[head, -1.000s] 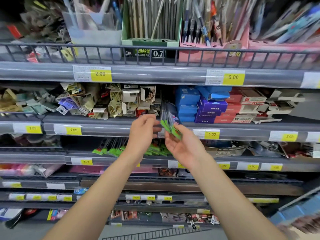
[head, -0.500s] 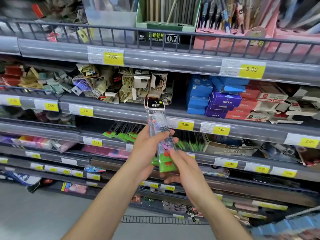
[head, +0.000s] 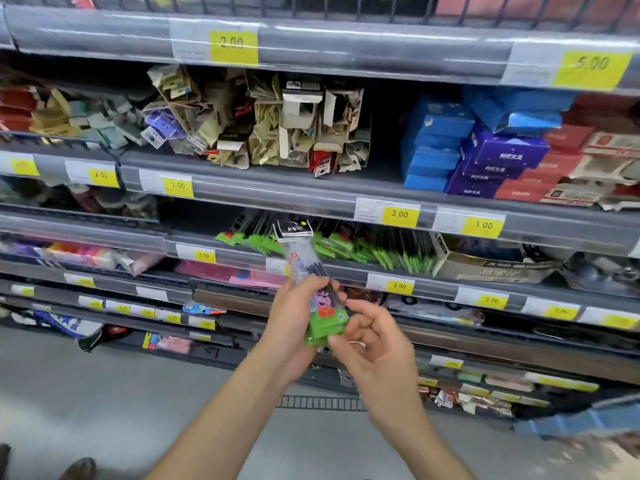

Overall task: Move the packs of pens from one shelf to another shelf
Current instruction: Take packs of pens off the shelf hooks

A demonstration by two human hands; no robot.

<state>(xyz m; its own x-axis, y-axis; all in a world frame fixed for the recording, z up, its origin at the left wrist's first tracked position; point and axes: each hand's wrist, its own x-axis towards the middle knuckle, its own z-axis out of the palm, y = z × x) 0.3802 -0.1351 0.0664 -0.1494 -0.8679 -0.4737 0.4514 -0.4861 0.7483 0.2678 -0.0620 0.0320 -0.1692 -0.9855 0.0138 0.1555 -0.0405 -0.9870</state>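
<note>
Stationery shelves span frame, yellow price tags along rails. Row of green-based pen packs on centre shelf. Lower centre: left hand grips pen pack upright; right hand fingers curled, pinching pack's green base.

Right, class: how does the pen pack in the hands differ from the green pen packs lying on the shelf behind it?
The held pen pack stands nearly upright; the shelf packs lie flat.
The held one is alone, gripped by the left hand, the right hand at its base; the shelf packs are heaped, untouched.
Both have green bottoms.
</note>
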